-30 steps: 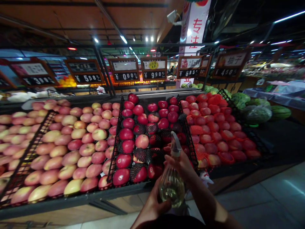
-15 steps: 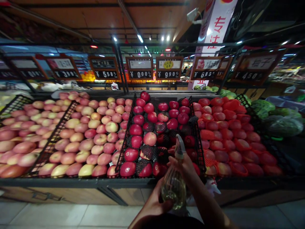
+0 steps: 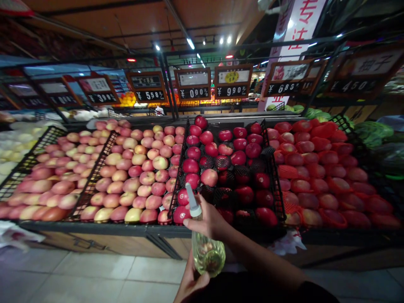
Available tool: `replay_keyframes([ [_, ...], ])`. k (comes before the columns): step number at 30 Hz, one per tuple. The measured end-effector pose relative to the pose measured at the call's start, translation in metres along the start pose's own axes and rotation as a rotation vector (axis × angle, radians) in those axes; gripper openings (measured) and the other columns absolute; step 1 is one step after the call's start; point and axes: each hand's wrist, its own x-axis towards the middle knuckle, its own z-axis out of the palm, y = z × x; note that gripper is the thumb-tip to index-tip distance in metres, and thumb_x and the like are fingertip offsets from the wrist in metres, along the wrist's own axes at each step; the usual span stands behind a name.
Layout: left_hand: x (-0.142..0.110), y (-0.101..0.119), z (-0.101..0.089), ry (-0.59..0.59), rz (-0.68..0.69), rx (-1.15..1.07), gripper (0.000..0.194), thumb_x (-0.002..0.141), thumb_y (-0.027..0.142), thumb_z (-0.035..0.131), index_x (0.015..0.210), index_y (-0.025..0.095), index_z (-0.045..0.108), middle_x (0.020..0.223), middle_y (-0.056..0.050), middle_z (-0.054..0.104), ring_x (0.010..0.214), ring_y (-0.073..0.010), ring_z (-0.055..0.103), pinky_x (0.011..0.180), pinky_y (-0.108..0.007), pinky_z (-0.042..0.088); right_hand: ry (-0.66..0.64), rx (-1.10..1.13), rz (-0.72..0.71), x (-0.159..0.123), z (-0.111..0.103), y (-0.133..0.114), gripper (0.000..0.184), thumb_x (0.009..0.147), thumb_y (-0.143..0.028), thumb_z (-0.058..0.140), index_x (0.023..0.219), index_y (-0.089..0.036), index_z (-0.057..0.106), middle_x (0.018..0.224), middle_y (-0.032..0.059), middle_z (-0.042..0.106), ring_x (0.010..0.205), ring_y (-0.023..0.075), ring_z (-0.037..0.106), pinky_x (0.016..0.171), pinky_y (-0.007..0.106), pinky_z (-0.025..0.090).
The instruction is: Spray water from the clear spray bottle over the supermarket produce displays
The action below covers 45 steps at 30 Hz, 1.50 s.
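Tilted in front of the apple display is a clear spray bottle (image 3: 206,254) with a pale grey top and yellowish liquid inside. My right hand (image 3: 210,219) wraps round its neck just below the top; some of its fingers are hidden. My left hand (image 3: 192,280) grips the lower part near the base, thumb against the side. Beyond the bottle lie dark red apples (image 3: 191,165), several in black foam nets, in a black crate. Left of them are paler pink and yellow apples (image 3: 147,178).
Black crate dividers (image 3: 94,170) separate the fruit. Fruit in red nets (image 3: 318,158) fills the crate on the right. Price signs (image 3: 233,82) hang above the back edge. White plastic bags (image 3: 288,242) hang at the shelf's front, above wooden cabinets (image 3: 120,246) and a tiled floor (image 3: 94,269).
The bottle and my right hand have moved left in view, and the bottle's top now leans left. The view has shifted, so the display appears further right. Both hands keep their hold.
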Motion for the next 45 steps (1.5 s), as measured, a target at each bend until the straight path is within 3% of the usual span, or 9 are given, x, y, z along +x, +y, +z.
replay_keyframes([
  [5,0.008,-0.021,-0.027,0.124,0.069,0.138,0.090,0.057,0.073,0.087,0.136,0.033,0.070,0.132,-0.005,0.077,0.142,-0.0464,0.055,0.126,-0.053,0.037,-0.017,0.052,-0.069,0.001,0.011,0.001,0.050,0.076,-0.028,0.079,0.120,-0.023,0.057,0.096,-0.0005,0.072,0.084,0.0196,0.066,0.081,0.032,0.052],
  [10,0.036,-0.023,-0.036,-0.154,0.125,0.368,0.094,0.073,0.072,0.077,0.151,0.025,0.055,0.150,-0.013,0.065,0.144,-0.0448,0.052,0.123,-0.052,0.041,0.192,-0.106,0.031,-0.006,-0.014,0.008,0.038,0.073,-0.030,0.077,0.106,-0.023,0.058,0.091,-0.0011,0.069,0.079,0.0192,0.064,0.071,0.030,0.049],
  [15,0.063,-0.003,0.002,-0.471,0.105,0.485,0.090,0.083,0.072,0.068,0.152,0.019,0.046,0.156,-0.019,0.054,0.148,-0.0440,0.046,0.124,-0.056,0.037,0.397,-0.122,0.013,-0.029,-0.060,0.020,0.033,0.076,-0.034,0.073,0.104,-0.024,0.058,0.096,0.0008,0.068,0.080,0.0193,0.065,0.072,0.032,0.052],
  [21,0.084,-0.008,0.054,-0.734,-0.093,0.355,0.116,0.066,0.074,0.085,0.153,0.013,0.036,0.155,-0.023,0.053,0.143,-0.0432,0.050,0.120,-0.055,0.038,0.706,0.029,0.098,-0.079,-0.096,0.021,0.044,0.075,-0.045,0.077,0.110,-0.025,0.058,0.102,0.0021,0.066,0.073,0.0194,0.070,0.067,0.036,0.061],
  [25,0.087,-0.022,0.066,-0.891,-0.196,0.332,0.112,0.070,0.066,0.087,0.154,0.015,0.034,0.157,-0.022,0.051,0.143,-0.0400,0.050,0.120,-0.054,0.039,0.886,0.092,0.107,-0.108,-0.104,0.025,0.055,0.068,-0.048,0.085,0.111,-0.023,0.062,0.096,0.0042,0.068,0.074,0.0242,0.072,0.064,0.038,0.063],
  [29,0.086,-0.030,0.065,-0.911,-0.219,0.334,0.113,0.066,0.066,0.089,0.151,0.012,0.039,0.154,-0.023,0.051,0.143,-0.0435,0.048,0.119,-0.056,0.039,0.963,0.138,0.146,-0.119,-0.104,0.034,0.058,0.065,-0.046,0.089,0.113,-0.025,0.065,0.091,0.0041,0.068,0.073,0.0259,0.072,0.060,0.038,0.062],
  [37,0.085,-0.038,0.029,-0.713,-0.253,0.300,0.104,0.056,0.058,0.097,0.140,0.018,0.048,0.136,-0.017,0.064,0.129,-0.0406,0.060,0.109,-0.054,0.047,0.757,0.074,0.156,-0.088,-0.081,0.039,0.051,0.072,-0.048,0.081,0.113,-0.024,0.060,0.099,0.0031,0.065,0.079,0.0224,0.070,0.068,0.037,0.061],
  [41,0.073,-0.050,-0.001,-0.546,-0.212,0.219,0.098,0.045,0.056,0.099,0.125,0.024,0.051,0.122,-0.012,0.069,0.121,-0.0418,0.064,0.104,-0.055,0.048,0.490,0.067,0.189,-0.059,-0.056,0.050,0.050,0.074,-0.046,0.077,0.114,-0.026,0.054,0.099,0.0005,0.063,0.072,0.0178,0.066,0.066,0.035,0.058],
  [45,0.053,-0.051,-0.023,-0.421,-0.188,0.121,0.114,0.043,0.066,0.094,0.138,0.031,0.042,0.134,-0.014,0.066,0.131,-0.0448,0.061,0.110,-0.057,0.045,0.171,0.001,0.148,-0.029,-0.023,0.056,0.044,0.075,-0.039,0.074,0.111,-0.025,0.054,0.092,-0.0018,0.063,0.076,0.0182,0.063,0.070,0.032,0.053],
])
